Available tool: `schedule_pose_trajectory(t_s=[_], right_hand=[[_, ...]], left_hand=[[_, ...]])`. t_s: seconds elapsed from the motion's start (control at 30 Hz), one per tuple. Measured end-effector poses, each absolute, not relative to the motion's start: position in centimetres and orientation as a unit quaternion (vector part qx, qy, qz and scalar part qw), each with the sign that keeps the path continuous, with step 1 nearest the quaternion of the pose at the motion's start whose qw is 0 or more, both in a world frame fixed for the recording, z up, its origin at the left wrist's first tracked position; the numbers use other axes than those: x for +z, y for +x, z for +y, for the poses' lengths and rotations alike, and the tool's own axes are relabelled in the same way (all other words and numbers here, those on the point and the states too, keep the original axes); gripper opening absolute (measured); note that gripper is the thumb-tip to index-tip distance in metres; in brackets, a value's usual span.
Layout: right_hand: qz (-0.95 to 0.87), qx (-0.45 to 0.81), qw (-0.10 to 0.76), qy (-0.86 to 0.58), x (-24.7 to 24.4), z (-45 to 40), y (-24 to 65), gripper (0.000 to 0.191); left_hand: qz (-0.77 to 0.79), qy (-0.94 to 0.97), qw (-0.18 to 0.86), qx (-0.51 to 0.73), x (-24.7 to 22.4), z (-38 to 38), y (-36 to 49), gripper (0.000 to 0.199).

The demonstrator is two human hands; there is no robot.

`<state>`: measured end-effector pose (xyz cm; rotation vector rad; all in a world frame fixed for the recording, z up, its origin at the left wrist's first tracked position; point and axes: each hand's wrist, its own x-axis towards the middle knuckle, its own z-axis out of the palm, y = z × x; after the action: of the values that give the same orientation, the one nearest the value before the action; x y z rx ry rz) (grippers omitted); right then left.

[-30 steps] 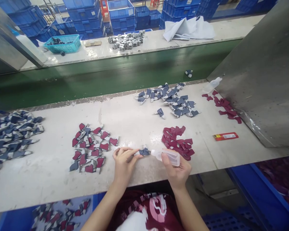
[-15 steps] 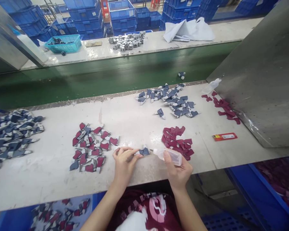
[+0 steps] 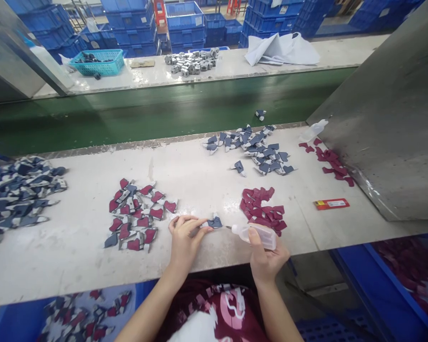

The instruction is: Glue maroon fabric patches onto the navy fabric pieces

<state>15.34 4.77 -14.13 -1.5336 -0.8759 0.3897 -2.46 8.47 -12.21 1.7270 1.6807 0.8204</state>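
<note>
My left hand (image 3: 186, 237) pinches a small grey-and-navy plastic part (image 3: 214, 223) between thumb and fingers, low over the table's near side. In my right hand (image 3: 267, 259) is a clear squeeze bottle (image 3: 258, 236), lying nearly level with its thin nozzle tip pointing left, close to the part's right end. Whether the tip touches the part I cannot tell. Maroon flat pieces (image 3: 262, 206) lie in a pile just beyond the bottle. Left of my left hand is a group of grey parts with maroon faces (image 3: 137, 218).
Navy-and-grey parts (image 3: 257, 147) lie at the back, with another heap (image 3: 17, 199) at far left. A green conveyor belt (image 3: 128, 118) runs behind the table (image 3: 185, 175). A metal panel (image 3: 388, 118), a second bottle (image 3: 314, 129) and a red packet (image 3: 331, 204) stand or lie at right.
My right hand has drawn the bottle slightly right, away from the part. My left hand keeps its hold. A loose part on the green belt has shifted left.
</note>
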Motion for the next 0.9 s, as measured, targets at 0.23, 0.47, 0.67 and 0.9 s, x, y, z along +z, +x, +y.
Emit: schedule_pose_trajectory(t_s=[0.23, 0.47, 0.67, 0.9], right_hand=[[-0.376, 0.176, 0.618, -0.668, -13.8, 4.9, 15.3, 0.026], [-0.375, 0.168, 0.620, -0.668, -13.8, 5.0, 15.3, 0.028], [-0.401, 0.192, 0.606, -0.660, -13.6, 5.0, 14.6, 0.029], [-0.411, 0.214, 0.590, -0.661, -13.7, 5.4, 13.6, 0.031]], left_hand=[[0.628, 0.648, 0.302, 0.306, -12.1, 8.4, -2.5, 0.008], [0.618, 0.658, 0.299, 0.308, -12.3, 8.4, -2.6, 0.011], [0.611, 0.673, 0.282, 0.306, -12.5, 8.3, -2.5, 0.014], [0.610, 0.677, 0.268, 0.314, -12.7, 8.2, -2.5, 0.011]])
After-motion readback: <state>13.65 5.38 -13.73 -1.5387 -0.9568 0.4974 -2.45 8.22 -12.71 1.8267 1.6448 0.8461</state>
